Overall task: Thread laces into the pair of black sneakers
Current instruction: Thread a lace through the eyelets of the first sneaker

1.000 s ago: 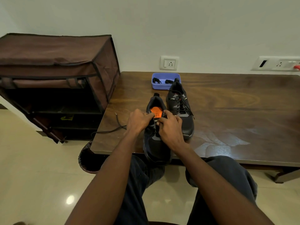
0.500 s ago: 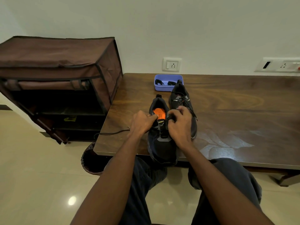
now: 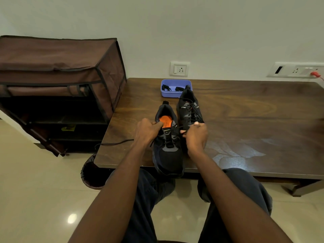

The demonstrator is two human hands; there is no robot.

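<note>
Two sneakers on the surface (image 3: 245, 120), one left to finish.

Far shoe (image 3: 190, 109) looks fully laced; near shoe (image 3: 168, 146), at the front edge, is laced partway. Left hand (image 3: 147, 132) grips its collar, right hand (image 3: 195, 135) pinches the lace (image 3: 180, 127) taut. Side logos too small to read.

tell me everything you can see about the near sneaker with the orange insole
The near sneaker is black with grey panels and an orange insole showing through its open mouth. It lies upright on the table, toe toward the person and jutting past the near edge, beside the far sneaker. A black lace crosses its lower eyelets; one end trails left. The left hand grips its collar; the right hand pinches the lace's other end.
</note>
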